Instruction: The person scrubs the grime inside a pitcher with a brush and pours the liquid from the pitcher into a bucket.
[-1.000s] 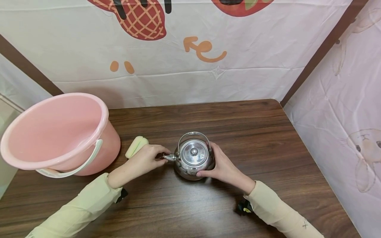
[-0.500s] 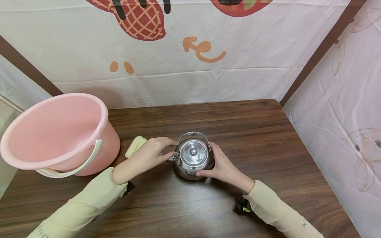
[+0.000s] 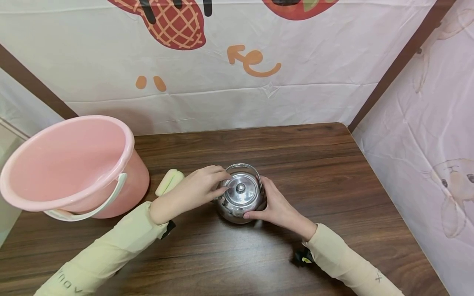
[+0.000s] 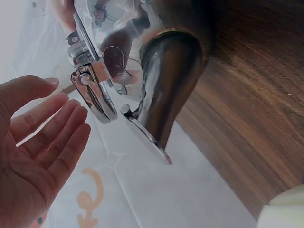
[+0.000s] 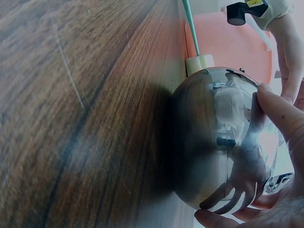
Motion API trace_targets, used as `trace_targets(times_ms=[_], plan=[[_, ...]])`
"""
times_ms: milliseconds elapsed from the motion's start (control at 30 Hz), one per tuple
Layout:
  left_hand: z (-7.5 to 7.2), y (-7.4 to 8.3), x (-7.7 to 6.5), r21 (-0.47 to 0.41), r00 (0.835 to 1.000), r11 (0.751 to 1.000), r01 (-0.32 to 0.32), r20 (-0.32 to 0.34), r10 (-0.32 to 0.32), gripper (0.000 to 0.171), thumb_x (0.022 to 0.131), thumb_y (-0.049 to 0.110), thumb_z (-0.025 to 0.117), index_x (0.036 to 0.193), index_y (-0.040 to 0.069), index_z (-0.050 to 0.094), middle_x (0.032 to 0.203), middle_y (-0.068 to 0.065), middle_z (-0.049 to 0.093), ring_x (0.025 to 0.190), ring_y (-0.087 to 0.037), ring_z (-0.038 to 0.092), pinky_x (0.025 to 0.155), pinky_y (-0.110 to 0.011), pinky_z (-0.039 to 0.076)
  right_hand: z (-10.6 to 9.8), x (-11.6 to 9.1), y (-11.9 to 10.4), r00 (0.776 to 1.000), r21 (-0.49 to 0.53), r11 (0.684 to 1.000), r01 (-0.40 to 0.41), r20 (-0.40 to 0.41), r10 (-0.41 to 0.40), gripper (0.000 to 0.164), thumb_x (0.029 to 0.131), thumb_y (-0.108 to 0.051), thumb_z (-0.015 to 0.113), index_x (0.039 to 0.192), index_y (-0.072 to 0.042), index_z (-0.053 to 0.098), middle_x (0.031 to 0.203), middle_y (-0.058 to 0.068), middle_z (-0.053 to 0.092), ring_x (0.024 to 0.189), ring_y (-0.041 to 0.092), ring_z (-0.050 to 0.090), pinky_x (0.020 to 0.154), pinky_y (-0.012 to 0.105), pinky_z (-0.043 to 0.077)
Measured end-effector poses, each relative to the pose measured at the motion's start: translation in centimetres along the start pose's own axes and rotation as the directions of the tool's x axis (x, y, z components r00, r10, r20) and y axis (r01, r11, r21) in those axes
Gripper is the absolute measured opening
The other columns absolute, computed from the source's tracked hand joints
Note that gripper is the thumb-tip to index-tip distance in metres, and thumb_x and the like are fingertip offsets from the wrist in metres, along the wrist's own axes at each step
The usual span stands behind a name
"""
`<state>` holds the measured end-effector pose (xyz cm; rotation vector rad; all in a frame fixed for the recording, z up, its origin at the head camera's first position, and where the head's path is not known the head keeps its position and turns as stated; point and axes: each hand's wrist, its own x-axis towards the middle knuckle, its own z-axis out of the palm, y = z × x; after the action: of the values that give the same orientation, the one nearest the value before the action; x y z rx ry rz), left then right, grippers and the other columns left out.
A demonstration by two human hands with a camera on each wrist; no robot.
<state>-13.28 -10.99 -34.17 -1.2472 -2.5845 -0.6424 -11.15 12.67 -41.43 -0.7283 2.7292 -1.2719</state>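
A shiny steel kettle (image 3: 237, 211) stands on the table, its lid on and its bail handle raised. My right hand (image 3: 275, 207) grips the kettle's right side, thumb at the front and fingers round the back; the right wrist view shows the fingers (image 5: 216, 219) spread along the rounded body. My left hand (image 3: 201, 187) hovers over the spout, fingertips near the left edge of the lid (image 3: 242, 195). Seen from the left wrist, that hand's fingers are relaxed and hold nothing, beside the handle hinge and the spout (image 4: 171, 85) with its small flap.
A large pink bucket (image 3: 142, 176) with a white handle stands at the left of the wooden table (image 3: 314, 164). Between bucket and kettle lies a pale yellow-green sponge-like block (image 3: 168, 181), partly behind the left forearm. A printed cloth (image 3: 207, 107) hangs behind the table.
My left hand has let go of the spout's tip and moved right and up, over the spout to the lid's edge. The right hand and the kettle have stayed in place.
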Motion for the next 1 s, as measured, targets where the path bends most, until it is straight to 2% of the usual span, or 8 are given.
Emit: trace_targets(times_ms=[200,600,1000], plan=[[0.0,0.3,0.5,0.008,1.0,1.0,-0.03,0.009,0.03,0.017,0.079,0.01,0.068,0.095,0.006,0.066,0.09,-0.002,0.061,0.075,-0.01,0.055,0.064,-0.025,0.047,0.0,0.0,-0.1,1.0,0.004,1.0,-0.004,0.003,0.004,0.097,0.059,-0.038,0.083,0.135,-0.006,0.031,0.127,0.009,0.042,0.118,0.02,0.042,0.098,0.039,0.035],[0.3,0.7,1.2,0.026,0.996,0.996,-0.08,0.036,0.079,0.018,0.078,0.008,0.068,0.096,0.005,0.065,0.095,-0.003,0.06,0.085,-0.015,0.058,0.071,-0.028,0.048,0.0,0.0,0.0,1.0,0.003,1.0,0.002,0.004,-0.002,0.096,0.06,-0.038,0.083,0.135,-0.006,0.031,0.127,0.009,0.043,0.117,0.02,0.043,0.098,0.039,0.035],[1.1,1.2,1.8,0.035,0.991,0.994,-0.106,0.084,0.103,0.019,0.077,0.007,0.067,0.096,0.006,0.065,0.094,-0.003,0.058,0.085,-0.014,0.056,0.071,-0.027,0.048,0.0,0.0,0.0,1.0,0.0,1.0,-0.018,0.011,0.018,0.097,0.06,-0.041,0.082,0.135,-0.006,0.03,0.128,0.009,0.042,0.118,0.019,0.042,0.098,0.039,0.035]])
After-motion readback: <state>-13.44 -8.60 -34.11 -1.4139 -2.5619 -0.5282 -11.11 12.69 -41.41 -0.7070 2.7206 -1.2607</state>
